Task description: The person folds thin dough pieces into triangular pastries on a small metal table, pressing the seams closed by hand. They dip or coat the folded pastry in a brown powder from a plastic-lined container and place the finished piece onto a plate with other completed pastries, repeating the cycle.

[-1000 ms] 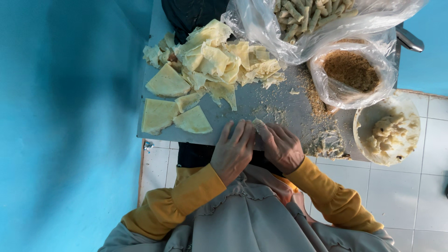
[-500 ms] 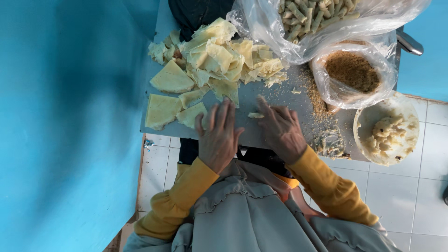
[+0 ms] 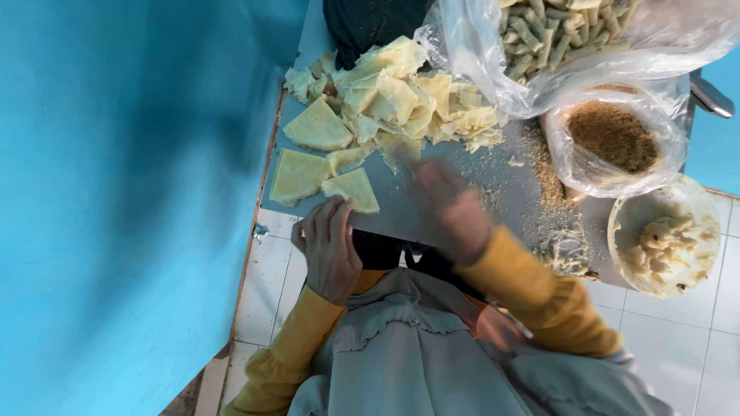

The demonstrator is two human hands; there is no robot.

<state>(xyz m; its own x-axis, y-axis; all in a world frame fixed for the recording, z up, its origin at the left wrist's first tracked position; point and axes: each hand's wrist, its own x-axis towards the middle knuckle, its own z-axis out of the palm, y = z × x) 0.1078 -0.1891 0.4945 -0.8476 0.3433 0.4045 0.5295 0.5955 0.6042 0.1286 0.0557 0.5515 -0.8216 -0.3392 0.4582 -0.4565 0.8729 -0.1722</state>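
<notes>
Head view, looking down on a grey worktop (image 3: pixel 432 208) beside a blue wall (image 3: pixel 123 192); person in yellow sleeves.

Left hand (image 3: pixel 330 248): at the near worktop edge, fingers spread and flat, released, grasping nothing; fingertips touch the near corner of a pale triangular wrapper (image 3: pixel 352 189). Wrapper lies flat, just ahead of the fingers, away from the body; its long axis runs roughly left-right across the worktop, slightly tilted, one point aimed toward the left hand. Left hand is clearly the nearer one.

Right hand (image 3: pixel 455 212): motion-blurred over the middle of the worktop, right of the wrapper and apart from it; whether it is released or clenched, cannot tell.

Two more flat wrappers: one (image 3: pixel 297 176) just left of the first, one (image 3: pixel 317 129) beyond it; a loose wrapper heap (image 3: pixel 408 104) further back.

Right side: clear bag of rolled sticks (image 3: pixel 555 35) at the far edge; bag of brown crumbs (image 3: pixel 613 139) nearer; white bowl (image 3: pixel 664 243) of pale filling at the near right; crumbs scattered on the worktop between.
</notes>
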